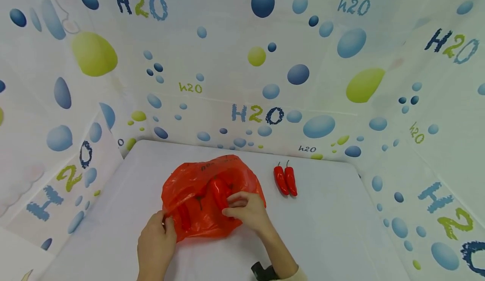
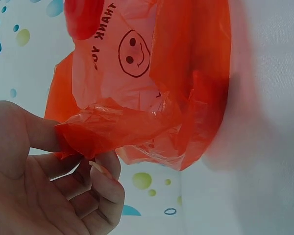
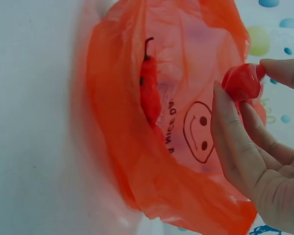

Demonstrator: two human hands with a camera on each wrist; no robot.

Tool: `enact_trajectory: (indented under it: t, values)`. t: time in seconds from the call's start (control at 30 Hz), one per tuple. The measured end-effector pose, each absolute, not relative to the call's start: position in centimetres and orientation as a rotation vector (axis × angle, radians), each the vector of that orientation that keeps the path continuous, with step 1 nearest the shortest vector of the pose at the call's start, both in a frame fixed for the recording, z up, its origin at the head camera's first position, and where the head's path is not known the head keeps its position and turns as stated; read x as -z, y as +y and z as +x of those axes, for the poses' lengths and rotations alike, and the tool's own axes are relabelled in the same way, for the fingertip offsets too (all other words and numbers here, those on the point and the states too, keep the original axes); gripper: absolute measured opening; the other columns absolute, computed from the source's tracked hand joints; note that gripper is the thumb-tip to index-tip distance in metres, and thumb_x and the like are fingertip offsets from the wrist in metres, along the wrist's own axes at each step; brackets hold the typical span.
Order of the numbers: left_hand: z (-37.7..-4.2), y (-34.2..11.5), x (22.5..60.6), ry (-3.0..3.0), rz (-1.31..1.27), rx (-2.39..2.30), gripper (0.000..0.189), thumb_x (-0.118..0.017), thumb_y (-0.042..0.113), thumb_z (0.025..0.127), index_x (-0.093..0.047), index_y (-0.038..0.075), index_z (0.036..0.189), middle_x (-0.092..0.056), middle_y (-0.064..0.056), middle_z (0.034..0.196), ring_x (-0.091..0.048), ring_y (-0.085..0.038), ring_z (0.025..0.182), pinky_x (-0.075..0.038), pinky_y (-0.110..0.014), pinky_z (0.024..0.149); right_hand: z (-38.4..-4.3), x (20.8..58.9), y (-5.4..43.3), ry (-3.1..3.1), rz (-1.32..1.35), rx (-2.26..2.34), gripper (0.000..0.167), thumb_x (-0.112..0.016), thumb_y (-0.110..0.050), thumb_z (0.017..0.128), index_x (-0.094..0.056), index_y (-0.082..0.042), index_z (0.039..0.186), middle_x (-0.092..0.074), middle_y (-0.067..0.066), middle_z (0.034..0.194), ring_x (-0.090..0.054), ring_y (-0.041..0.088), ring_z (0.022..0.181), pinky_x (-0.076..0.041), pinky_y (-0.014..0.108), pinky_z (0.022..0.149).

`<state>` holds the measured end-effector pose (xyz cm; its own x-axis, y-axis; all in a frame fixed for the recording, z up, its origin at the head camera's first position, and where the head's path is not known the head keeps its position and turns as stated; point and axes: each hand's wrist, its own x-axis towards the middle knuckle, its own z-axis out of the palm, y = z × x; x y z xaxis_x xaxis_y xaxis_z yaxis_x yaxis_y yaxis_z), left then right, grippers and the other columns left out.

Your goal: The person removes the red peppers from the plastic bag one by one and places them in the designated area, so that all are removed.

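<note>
A white backdrop point(image 1: 223, 62) printed with blue and green bubbles and "H2O" lettering rises behind a white table point(image 1: 326, 230). On the table sits one red plastic bag point(image 1: 179, 182), its mouth agape. The person's left hand point(image 1: 156, 241) pinches the near-left rim between thumb and curled fingers, presumably to hold the mouth apart. The right hand point(image 1: 248, 211) has a red chili pepper point(image 1: 218, 192) between thumb and fingertips, barely parted around it, at the bag's opening; so light a pinch probably suits the pod's smooth skin.

Two more chilies, a left one point(image 1: 281, 181) and a right one point(image 1: 291, 181), lie side by side right of the bag, stems pointing away, apparently laid out neatly. At least one bagged chili point(image 3: 150, 98) shows inside; folds hide the exact number. That makes at least four peppers, one bag and two hands.
</note>
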<state>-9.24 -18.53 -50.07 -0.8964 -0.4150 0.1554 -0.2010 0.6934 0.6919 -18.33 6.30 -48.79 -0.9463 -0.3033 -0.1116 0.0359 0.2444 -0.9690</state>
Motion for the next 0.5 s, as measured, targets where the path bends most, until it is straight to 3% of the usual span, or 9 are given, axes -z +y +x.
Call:
enact_trajectory:
  t: [0.5]
  values:
    - [-9.4, -18.4, 49.9, -2.629, 0.515, 1.032, 0.030, -0.050, 0.011, 0.103, -0.064, -0.009, 0.121, -0.068, -0.024, 0.103, -0.065, -0.037, 0.085, -0.054, -0.061, 0.079, -17.6, 46.8, 8.4, 2.250, -0.239, 1.803, 0.034, -0.085, -0.022, 0.088, -0.074, -0.009, 0.118, -0.076, 0.007, 0.111, -0.073, 0.023, 0.101, -0.061, 0.037, 0.084]
